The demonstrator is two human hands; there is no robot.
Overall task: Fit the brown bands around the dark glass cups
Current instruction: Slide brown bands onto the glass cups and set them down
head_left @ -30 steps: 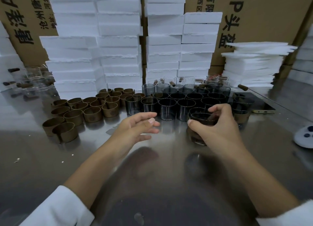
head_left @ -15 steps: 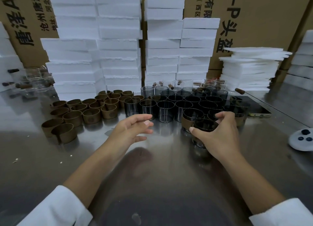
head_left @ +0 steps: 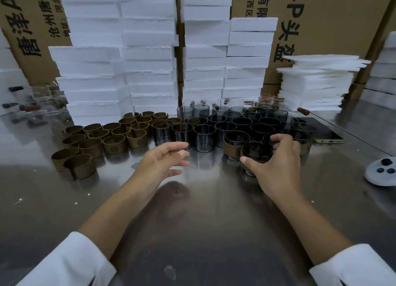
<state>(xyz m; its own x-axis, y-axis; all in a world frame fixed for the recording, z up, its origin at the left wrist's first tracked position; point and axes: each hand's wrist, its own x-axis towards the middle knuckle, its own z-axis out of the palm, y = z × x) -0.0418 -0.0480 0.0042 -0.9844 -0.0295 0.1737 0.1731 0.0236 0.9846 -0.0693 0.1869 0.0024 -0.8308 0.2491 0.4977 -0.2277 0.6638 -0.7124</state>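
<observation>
My right hand (head_left: 276, 165) grips a dark glass cup (head_left: 256, 151) from above at the front of the cup cluster; thumb and fingers curl round its rim. Just left of it stands a banded cup (head_left: 232, 145) wearing a brown band. Several bare dark glass cups (head_left: 203, 136) stand in rows behind. My left hand (head_left: 165, 159) hovers over the steel table, fingers relaxed, holding nothing. Several loose brown bands (head_left: 113, 143) stand in a group at the left, the nearest brown band (head_left: 79, 165) at the front.
White foam block stacks (head_left: 147, 56) and cardboard boxes (head_left: 321, 18) line the back. A phone (head_left: 325, 133) lies at the right, beside a white remote (head_left: 382, 171) with dark buttons. Clear glasses (head_left: 42, 105) sit far left. The steel table (head_left: 203, 221) reflects my arms.
My right hand carried the cup forward and set it beside the banded cup. My left hand stayed hovering, drifting slightly forward.
</observation>
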